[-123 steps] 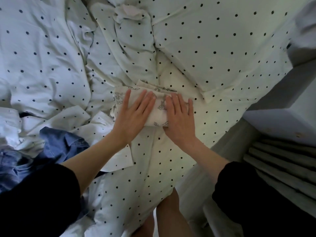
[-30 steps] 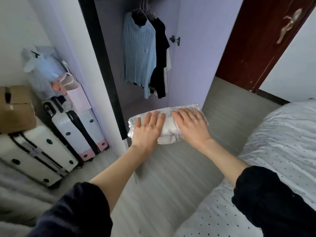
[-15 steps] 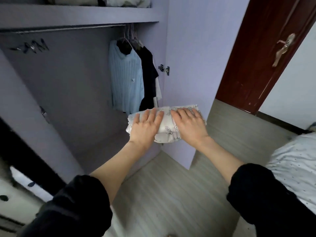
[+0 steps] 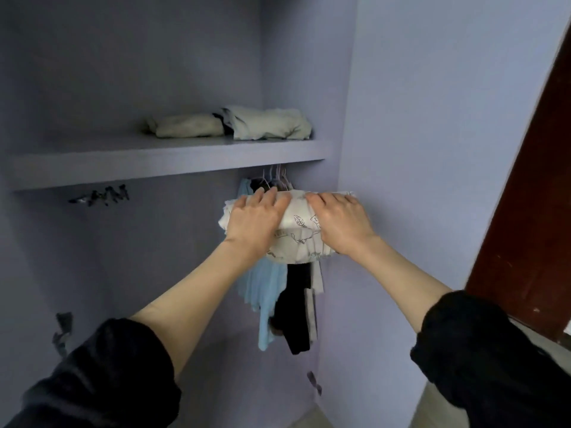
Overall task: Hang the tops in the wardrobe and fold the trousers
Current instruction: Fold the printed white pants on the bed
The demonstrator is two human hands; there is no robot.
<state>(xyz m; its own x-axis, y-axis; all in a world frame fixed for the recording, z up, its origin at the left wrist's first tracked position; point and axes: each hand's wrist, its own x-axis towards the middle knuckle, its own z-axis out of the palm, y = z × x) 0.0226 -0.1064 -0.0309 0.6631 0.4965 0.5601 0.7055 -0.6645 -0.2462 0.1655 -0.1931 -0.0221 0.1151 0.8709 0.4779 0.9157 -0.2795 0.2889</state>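
The folded trousers point(image 4: 296, 236) are held in the air below the right end of the wardrobe shelf point(image 4: 173, 159). The left hand point(image 4: 251, 222) and right hand point(image 4: 341, 223) grip them from above, 2 hands side by side, fingers curled over the far edge. Hanging tops point(image 4: 272, 298) are behind.

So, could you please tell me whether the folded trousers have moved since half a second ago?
Yes: the folded trousers are raised, now covering the hangers' tops beneath the shelf.
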